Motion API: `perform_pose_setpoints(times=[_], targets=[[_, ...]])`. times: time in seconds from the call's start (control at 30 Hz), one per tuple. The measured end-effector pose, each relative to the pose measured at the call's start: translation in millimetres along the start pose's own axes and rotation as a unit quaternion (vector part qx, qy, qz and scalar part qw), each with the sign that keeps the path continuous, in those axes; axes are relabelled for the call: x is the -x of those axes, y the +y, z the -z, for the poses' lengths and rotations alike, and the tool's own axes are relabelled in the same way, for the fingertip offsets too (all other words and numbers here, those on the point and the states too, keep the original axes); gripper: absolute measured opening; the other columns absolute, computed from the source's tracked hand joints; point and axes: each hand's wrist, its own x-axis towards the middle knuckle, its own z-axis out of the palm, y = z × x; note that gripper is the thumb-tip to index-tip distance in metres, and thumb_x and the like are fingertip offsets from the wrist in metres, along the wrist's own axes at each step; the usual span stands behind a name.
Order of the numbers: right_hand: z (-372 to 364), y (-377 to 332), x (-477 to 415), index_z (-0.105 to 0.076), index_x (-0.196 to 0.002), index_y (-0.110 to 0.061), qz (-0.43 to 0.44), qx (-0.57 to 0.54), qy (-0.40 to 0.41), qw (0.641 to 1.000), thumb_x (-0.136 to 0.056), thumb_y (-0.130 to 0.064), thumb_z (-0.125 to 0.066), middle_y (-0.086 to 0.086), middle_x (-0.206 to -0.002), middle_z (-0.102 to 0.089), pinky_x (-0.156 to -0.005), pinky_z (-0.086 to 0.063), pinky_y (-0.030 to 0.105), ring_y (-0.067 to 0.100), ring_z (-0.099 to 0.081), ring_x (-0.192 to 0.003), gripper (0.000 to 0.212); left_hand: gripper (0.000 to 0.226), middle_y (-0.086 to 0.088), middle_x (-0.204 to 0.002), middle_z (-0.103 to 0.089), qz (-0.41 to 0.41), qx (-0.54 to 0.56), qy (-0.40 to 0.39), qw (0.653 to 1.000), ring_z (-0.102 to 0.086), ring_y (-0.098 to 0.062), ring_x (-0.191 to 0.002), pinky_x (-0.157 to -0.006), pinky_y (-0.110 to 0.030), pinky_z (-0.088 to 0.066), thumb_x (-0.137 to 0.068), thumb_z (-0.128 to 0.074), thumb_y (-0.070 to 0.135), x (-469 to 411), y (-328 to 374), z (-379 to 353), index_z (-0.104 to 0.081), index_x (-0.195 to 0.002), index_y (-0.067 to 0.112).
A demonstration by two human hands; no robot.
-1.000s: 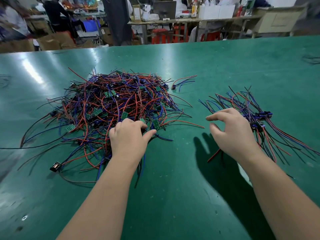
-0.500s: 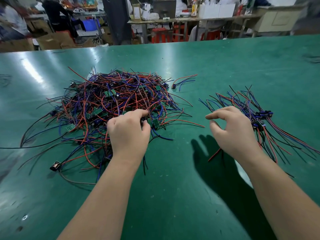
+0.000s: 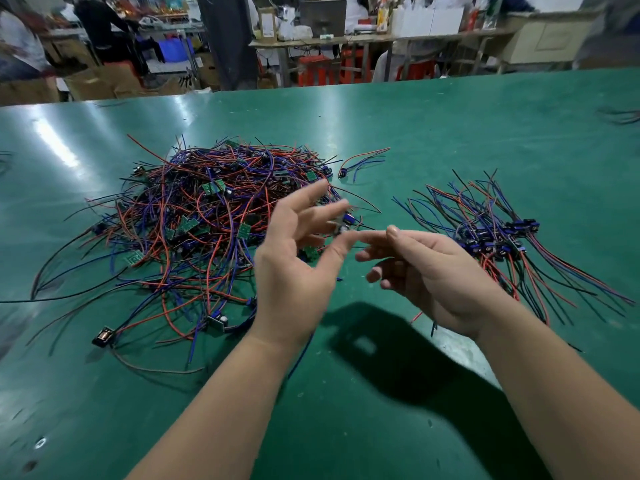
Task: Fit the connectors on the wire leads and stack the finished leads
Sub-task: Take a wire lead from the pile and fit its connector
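Left hand [image 3: 298, 265]: raised over the middle of the bench [image 3: 346, 427], palm turned inward, fingers spread. Thumb and a fingertip close on a small part [image 3: 346, 221]. The part is motion-blurred, so I cannot tell whether it is a connector or a board.

Right hand [image 3: 436, 278]: raised just beside the left. Fingers loosely curled, forefinger and thumb reaching toward the small part. Forefinger tip meets the left thumb tip, or nearly. Nothing seen in its grasp.

One blue wire [image 3: 298, 358] hangs below the left wrist. Its upper end is hidden behind the forearm.

Unfinished leads: large tangled pile [image 3: 194, 230] of red, blue and black wire on the left half of the bench, behind and left of the left hand. Small green boards [image 3: 244, 231] are scattered through it. One black connector [image 3: 103, 337] lies at the pile's near-left fringe.

Finished leads: stack [image 3: 491, 233] toward the right edge, behind the right hand. Dark blue connectors are bunched at its middle and the wires fan both ways.

One single lead [image 3: 360, 162] lies alone between pile and stack, on the far side.

A few more wires [image 3: 621, 116] lie at the far right edge.

Beyond the far edge: tables [image 3: 381, 39], red stools [image 3: 317, 69], cardboard boxes [image 3: 114, 79], and people at work (blurred).
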Motion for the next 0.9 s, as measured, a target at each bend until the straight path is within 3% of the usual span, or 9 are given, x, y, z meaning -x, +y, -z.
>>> perform_pose_setpoints(times=[0.13, 0.27, 0.4, 0.5, 0.67, 0.9], targets=[[-2.5, -0.6, 1.1, -0.077, -0.085, -0.016, 0.016, -0.069, -0.035, 0.997, -0.080, -0.032, -0.053, 0.001, -0.087, -0.073, -0.059, -0.045, 0.017, 0.007, -0.059, -0.066, 0.029, 0.055, 0.004, -0.109, -0.071, 0.033, 0.069, -0.082, 0.994, -0.067, -0.017, -0.099, -0.087, -0.030, -0.051, -0.080, -0.073, 0.007, 14.4, 9.7, -17.5, -0.050, -0.125, 0.029], [1.5, -5.1, -1.8, -0.078, -0.077, -0.015, 0.040, -0.103, 0.037, 0.993, -0.072, -0.022, -0.060, -0.003, -0.069, -0.067, -0.054, -0.043, 0.013, 0.004, -0.054, -0.055, 0.020, 0.047, -0.004, -0.099, -0.073, 0.120, 0.171, -0.062, 0.976, -0.069, -0.011, -0.094, -0.082, -0.023, -0.052, -0.080, -0.069, 0.002, 9.6, 13.8, -20.4, -0.053, -0.118, 0.024], [4.8, -6.1, -3.1, -0.074, -0.063, -0.011, 0.050, -0.068, 0.076, 0.994, -0.066, -0.019, -0.066, 0.000, -0.060, -0.064, -0.051, -0.046, 0.013, 0.005, -0.056, -0.052, 0.011, 0.035, -0.002, -0.092, -0.073, 0.257, 0.228, -0.081, 0.936, -0.069, -0.010, -0.076, -0.066, -0.022, -0.055, -0.072, -0.072, 0.020, 5.7, 14.3, -18.4, -0.063, -0.106, 0.014], [5.5, -2.4, -3.2, -0.070, -0.060, -0.011, 0.039, -0.017, 0.071, 0.997, -0.064, -0.020, -0.069, 0.002, -0.058, -0.061, -0.047, -0.041, 0.015, 0.008, -0.050, -0.049, 0.010, 0.028, -0.001, -0.077, -0.073, 0.324, 0.237, -0.125, 0.907, -0.068, -0.012, -0.062, -0.058, -0.021, -0.055, -0.068, -0.070, 0.023, 7.2, 15.2, -18.5, -0.068, -0.093, 0.011], [9.0, -5.5, -3.7, -0.067, -0.070, -0.005, -0.007, 0.027, 0.107, 0.994, -0.064, -0.020, -0.068, 0.001, -0.057, -0.062, -0.046, -0.039, 0.013, 0.006, -0.049, -0.045, 0.016, 0.003, -0.003, -0.066, -0.070, 0.437, 0.214, -0.194, 0.852, -0.066, -0.010, -0.053, -0.048, -0.017, -0.051, -0.079, -0.068, 0.012, 1.9, 14.0, -9.8, -0.070, -0.081, 0.010], [41.3, -29.4, -4.6, -0.063, -0.080, -0.005, 0.011, -0.060, 0.235, 0.970, -0.088, -0.014, -0.061, -0.002, -0.054, -0.061, -0.036, -0.035, 0.008, 0.001, -0.050, -0.042, 0.011, 0.010, -0.003, -0.071, -0.070, 0.464, 0.202, -0.366, 0.781, -0.068, -0.013, -0.059, -0.053, -0.019, -0.053, -0.084, -0.066, 0.008, 10.4, 22.1, -7.3, -0.074, -0.086, 0.015]])
